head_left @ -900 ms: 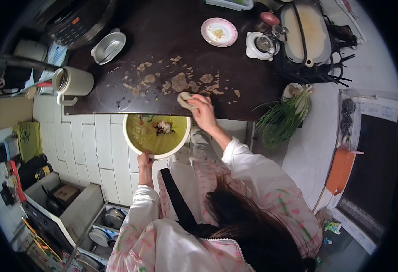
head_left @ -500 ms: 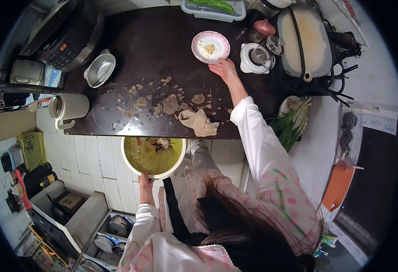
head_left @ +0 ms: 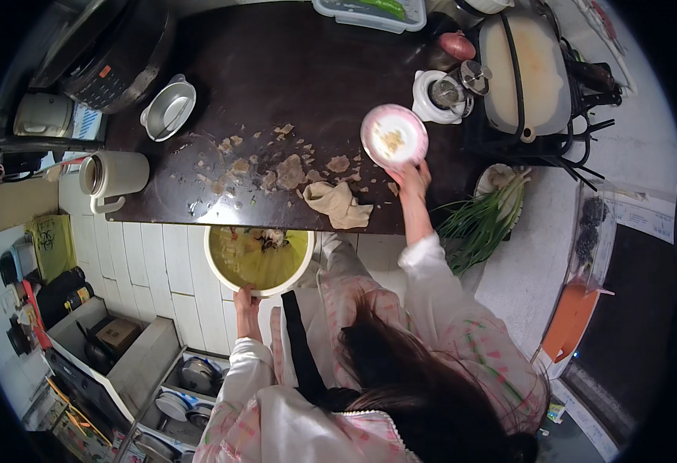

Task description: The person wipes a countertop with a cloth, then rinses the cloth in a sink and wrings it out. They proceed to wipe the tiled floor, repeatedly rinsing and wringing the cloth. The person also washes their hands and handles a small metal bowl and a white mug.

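Observation:
A white plate with a pink patterned rim (head_left: 413, 126) is gripped at its near edge by my right hand (head_left: 412, 179), lifted and slightly tilted over the dark table (head_left: 261, 69). Small pale chopped bits (head_left: 390, 140) lie on it. With the fingers of my left hand (head_left: 247, 301) closed round its near rim, a round cream bin (head_left: 280, 291) stands by the table's front edge. A yellowish bag lines it, and some scraps show inside. Nearer the plate than the bin, a crumpled beige cloth (head_left: 340, 205) rests by the table edge, beside flat brownish scraps (head_left: 290, 172).
At the left are an oval metal bowl (head_left: 170, 109), a cream jug (head_left: 122, 177) and a large dark cooker (head_left: 118, 58). A white lidded jar (head_left: 436, 98), a red onion (head_left: 457, 46) and a stove with a pale pot (head_left: 525, 73) stand right. Green onions (head_left: 481, 216) lie beyond the table's right edge.
My right hand has brought the plate off its place near the jar, toward me and a little to the right. My left hand keeps its hold on the bin's rim.

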`<move>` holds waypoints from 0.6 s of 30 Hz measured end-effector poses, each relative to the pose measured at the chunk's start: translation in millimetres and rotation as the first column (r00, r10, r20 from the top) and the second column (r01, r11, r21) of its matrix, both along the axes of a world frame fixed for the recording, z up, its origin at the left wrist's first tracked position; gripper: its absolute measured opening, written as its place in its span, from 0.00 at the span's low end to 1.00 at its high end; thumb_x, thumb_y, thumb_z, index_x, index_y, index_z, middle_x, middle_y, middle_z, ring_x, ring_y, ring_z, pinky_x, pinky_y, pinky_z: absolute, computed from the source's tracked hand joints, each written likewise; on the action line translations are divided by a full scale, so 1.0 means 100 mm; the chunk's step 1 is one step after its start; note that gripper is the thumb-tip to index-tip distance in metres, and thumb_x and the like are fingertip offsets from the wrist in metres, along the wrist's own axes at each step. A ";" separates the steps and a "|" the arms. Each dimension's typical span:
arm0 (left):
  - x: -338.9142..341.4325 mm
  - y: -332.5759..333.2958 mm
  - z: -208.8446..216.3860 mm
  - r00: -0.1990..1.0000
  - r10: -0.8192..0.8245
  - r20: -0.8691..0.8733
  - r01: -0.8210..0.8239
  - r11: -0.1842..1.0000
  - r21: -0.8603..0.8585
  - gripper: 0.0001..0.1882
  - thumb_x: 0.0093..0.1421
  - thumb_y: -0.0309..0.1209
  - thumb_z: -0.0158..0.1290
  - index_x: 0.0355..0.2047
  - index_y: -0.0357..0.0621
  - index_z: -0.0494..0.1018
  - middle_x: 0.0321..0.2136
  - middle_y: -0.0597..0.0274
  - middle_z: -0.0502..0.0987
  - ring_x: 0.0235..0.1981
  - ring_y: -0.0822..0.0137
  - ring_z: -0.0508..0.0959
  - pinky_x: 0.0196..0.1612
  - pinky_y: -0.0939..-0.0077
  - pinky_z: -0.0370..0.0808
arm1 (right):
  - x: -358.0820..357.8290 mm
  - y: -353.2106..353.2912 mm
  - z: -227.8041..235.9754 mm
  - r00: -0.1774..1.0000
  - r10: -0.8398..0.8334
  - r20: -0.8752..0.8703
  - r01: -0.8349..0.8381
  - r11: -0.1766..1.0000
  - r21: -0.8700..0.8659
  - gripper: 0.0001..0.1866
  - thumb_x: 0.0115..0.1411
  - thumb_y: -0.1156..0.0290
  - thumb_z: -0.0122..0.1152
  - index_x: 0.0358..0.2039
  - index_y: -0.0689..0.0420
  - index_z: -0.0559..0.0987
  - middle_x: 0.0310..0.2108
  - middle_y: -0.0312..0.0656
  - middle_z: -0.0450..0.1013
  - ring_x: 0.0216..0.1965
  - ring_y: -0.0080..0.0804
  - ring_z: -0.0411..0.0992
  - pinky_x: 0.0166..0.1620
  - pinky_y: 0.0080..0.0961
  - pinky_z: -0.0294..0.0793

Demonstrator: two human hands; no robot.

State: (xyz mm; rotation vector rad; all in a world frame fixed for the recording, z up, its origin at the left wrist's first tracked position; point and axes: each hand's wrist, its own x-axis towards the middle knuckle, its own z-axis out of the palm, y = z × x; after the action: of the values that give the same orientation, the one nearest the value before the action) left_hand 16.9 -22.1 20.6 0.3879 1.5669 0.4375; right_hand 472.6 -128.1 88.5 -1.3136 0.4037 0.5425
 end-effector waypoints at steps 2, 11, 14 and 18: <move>-0.02 0.01 -0.02 1.000 -0.003 -0.005 0.003 1.000 -0.007 0.17 0.42 0.17 0.45 0.36 0.40 0.64 0.23 0.60 0.68 0.18 0.66 0.71 0.17 0.74 0.72 | -0.09 -0.35 -0.07 0.997 -0.055 0.056 0.056 0.998 0.001 0.20 0.49 0.83 0.46 0.45 0.58 0.64 0.38 0.48 0.68 0.33 0.43 0.72 0.32 0.40 0.77; -0.10 0.04 -0.18 1.000 0.016 -0.006 -0.017 0.999 -0.030 0.20 0.40 0.17 0.45 0.37 0.43 0.62 0.24 0.61 0.68 0.18 0.66 0.71 0.17 0.73 0.74 | -0.23 -0.80 0.29 0.984 -0.069 0.163 0.109 0.963 -0.248 0.24 0.56 0.67 0.52 0.50 0.62 0.58 0.39 0.48 0.65 0.33 0.39 0.70 0.39 0.32 0.73; -0.13 0.02 -0.16 0.996 0.077 0.048 -0.076 0.997 -0.031 0.20 0.40 0.17 0.45 0.38 0.43 0.62 0.25 0.60 0.68 0.19 0.65 0.72 0.17 0.72 0.74 | -0.77 -0.49 0.54 0.664 0.484 0.570 0.101 0.697 -0.710 0.24 0.51 0.66 0.57 0.47 0.60 0.64 0.38 0.45 0.65 0.36 0.36 0.64 0.41 0.32 0.66; -0.13 0.01 -0.10 0.977 0.166 0.134 -0.166 0.986 -0.010 0.19 0.41 0.16 0.45 0.36 0.42 0.63 0.26 0.60 0.68 0.20 0.65 0.72 0.18 0.73 0.74 | -1.27 0.14 0.36 -0.006 0.916 0.401 -0.101 0.399 -0.912 0.24 0.45 0.70 0.59 0.46 0.49 0.68 0.46 0.47 0.60 0.48 0.44 0.56 0.49 0.34 0.57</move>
State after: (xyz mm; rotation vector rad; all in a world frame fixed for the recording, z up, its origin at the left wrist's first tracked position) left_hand 3.9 -20.9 10.3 0.2242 1.4730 0.5824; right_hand 345.3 -114.4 124.4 -2.3155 -1.2975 0.1382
